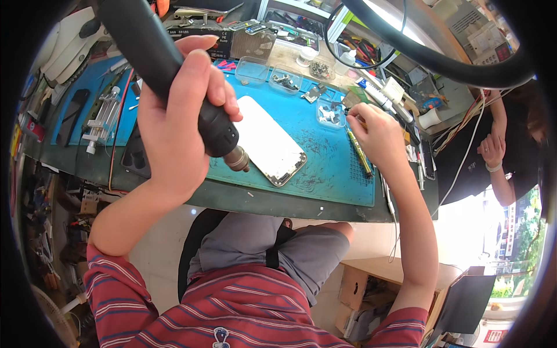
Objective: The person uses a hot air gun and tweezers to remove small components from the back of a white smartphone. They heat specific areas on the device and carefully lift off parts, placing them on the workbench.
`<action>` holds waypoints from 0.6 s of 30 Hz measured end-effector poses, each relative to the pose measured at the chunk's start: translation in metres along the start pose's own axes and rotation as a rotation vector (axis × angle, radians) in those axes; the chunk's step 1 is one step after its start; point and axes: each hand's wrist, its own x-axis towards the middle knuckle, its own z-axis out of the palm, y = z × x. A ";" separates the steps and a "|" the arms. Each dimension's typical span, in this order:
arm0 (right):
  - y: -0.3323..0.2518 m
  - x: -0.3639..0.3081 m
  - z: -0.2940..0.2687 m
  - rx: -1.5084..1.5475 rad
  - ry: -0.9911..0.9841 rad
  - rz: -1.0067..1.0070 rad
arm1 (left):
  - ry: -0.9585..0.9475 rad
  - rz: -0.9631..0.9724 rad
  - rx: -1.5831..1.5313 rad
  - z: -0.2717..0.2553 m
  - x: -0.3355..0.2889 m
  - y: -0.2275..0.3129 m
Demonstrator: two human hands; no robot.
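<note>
My left hand is wrapped round the black handle of a hot air gun. Its metal nozzle points down, above the lower left side of a white phone panel on the blue mat. Dark parts show at the panel's near end. On the right, my right hand has its fingers drawn together beside a small clear box of white and dark bits. What those fingers hold, if anything, I cannot make out. Just below them lies a slim yellow pen-like tool.
Open clear boxes of small parts stand at the back of the blue mat. A thick black ring hangs over the upper right. Another person's hand is at the far right. A dark phone-like slab lies left.
</note>
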 end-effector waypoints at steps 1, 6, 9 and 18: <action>0.003 0.003 0.003 0.017 0.044 -0.029 | 0.007 -0.005 0.002 -0.001 -0.001 0.001; 0.002 0.019 0.011 -0.123 0.044 -0.172 | -0.004 0.025 0.014 -0.012 -0.002 0.010; 0.001 0.021 0.012 -0.263 -0.018 -0.190 | 0.000 0.022 0.010 -0.015 -0.001 0.011; -0.015 0.015 -0.023 0.402 0.029 0.311 | 0.015 -0.034 -0.017 -0.016 -0.002 0.017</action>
